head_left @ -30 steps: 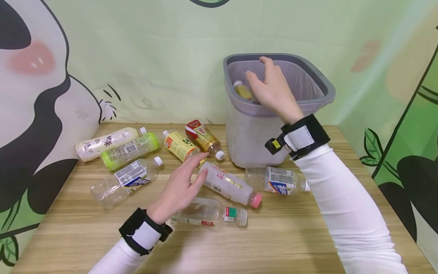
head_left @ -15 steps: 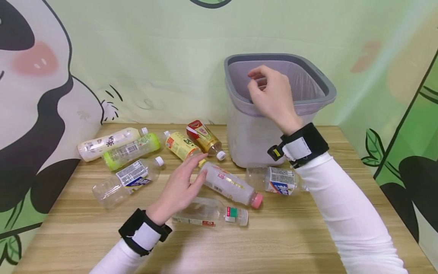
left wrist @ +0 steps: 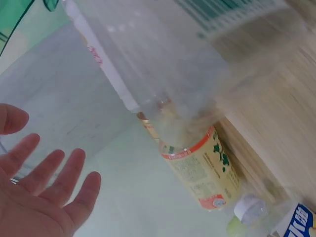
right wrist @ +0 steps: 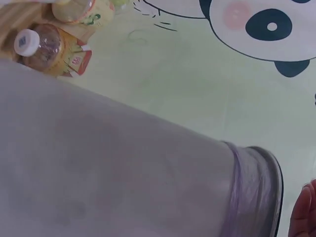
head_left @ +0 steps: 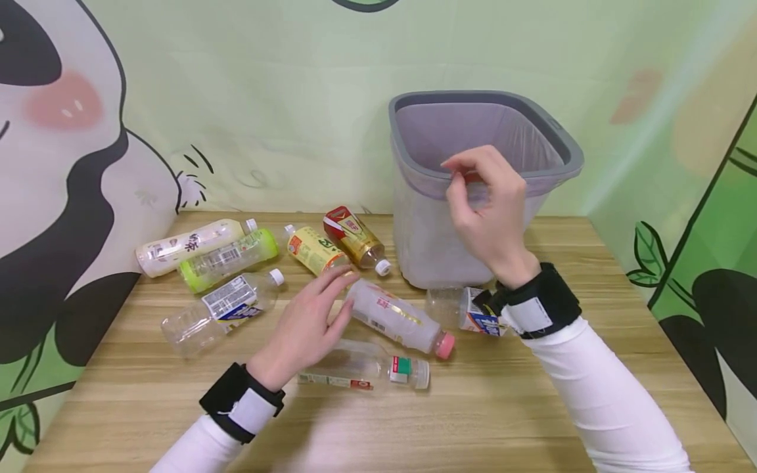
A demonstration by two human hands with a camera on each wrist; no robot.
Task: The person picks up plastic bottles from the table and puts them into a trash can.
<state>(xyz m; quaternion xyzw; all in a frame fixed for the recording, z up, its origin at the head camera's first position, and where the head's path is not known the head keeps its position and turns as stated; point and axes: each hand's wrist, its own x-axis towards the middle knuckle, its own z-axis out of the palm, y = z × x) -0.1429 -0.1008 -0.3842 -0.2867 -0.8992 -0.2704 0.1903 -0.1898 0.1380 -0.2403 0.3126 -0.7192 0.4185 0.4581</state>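
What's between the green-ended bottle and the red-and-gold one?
The yellow-labelled bottle lies on the table between the green-ended bottle and the red-and-gold bottle. The head view shows it.

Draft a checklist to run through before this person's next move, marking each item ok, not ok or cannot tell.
1. Right hand free: ok, no bottle shows in it.
2. Left hand free: ok, spread open, holding nothing.
3. Bin mouth uncovered: ok, no lid on it.
4. Room inside the bin: cannot tell, its bottom is hidden.
5. Pink-capped bottle near the left hand: ok, it lies close by.
6. Clear bottle in front of the bin fully visible: not ok, the right wrist strap hides one end.
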